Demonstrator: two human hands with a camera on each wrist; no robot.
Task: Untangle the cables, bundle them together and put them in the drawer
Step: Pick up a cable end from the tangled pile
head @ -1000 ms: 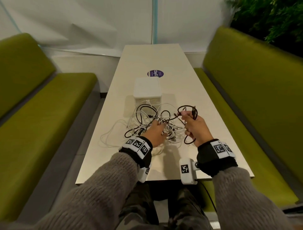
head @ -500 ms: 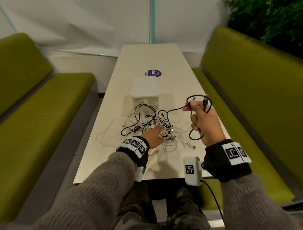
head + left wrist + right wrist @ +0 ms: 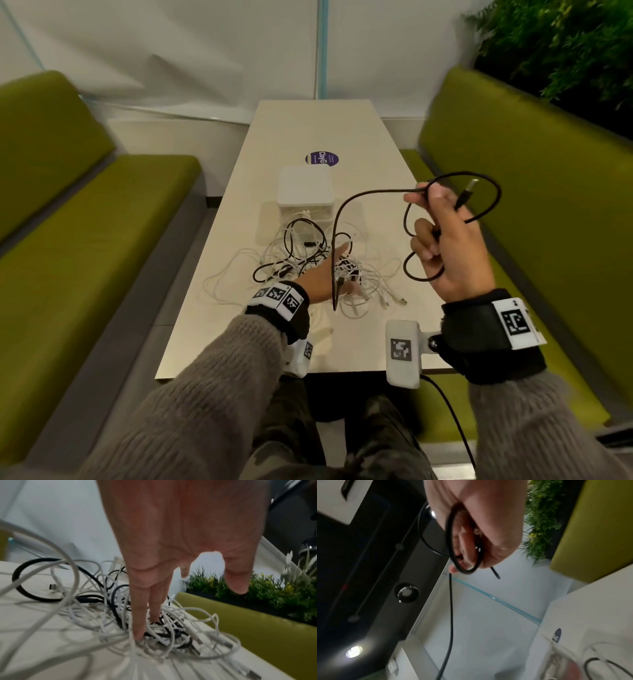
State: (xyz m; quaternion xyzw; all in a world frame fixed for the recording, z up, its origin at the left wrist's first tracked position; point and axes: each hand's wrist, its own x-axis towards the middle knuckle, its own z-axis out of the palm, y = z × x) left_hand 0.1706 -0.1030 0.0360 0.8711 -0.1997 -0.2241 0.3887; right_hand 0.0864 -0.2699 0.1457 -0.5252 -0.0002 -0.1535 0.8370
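A tangle of white and black cables (image 3: 301, 260) lies mid-table in front of a small white drawer box (image 3: 305, 188). My left hand (image 3: 325, 274) presses on the tangle with straight fingers (image 3: 139, 622), which dig into the cables (image 3: 171, 635). My right hand (image 3: 442, 236) is raised to the right and grips several loops of a black cable (image 3: 383, 191). Its USB plug (image 3: 471, 188) sticks up past the fingers. One strand hangs from that hand down over the left wrist. In the right wrist view, the right hand (image 3: 479, 534) curls round the black cable (image 3: 451, 601).
The beige table (image 3: 308, 120) runs away from me between two green benches (image 3: 85, 240) (image 3: 531, 205). A purple round sticker (image 3: 322, 158) sits behind the box. A white wall closes the far end, and plants (image 3: 565, 51) stand at the upper right.
My right hand has risen and moved right, drawing the black cable up out of the tangle. The left hand stays on the pile, its fingers now straighter.
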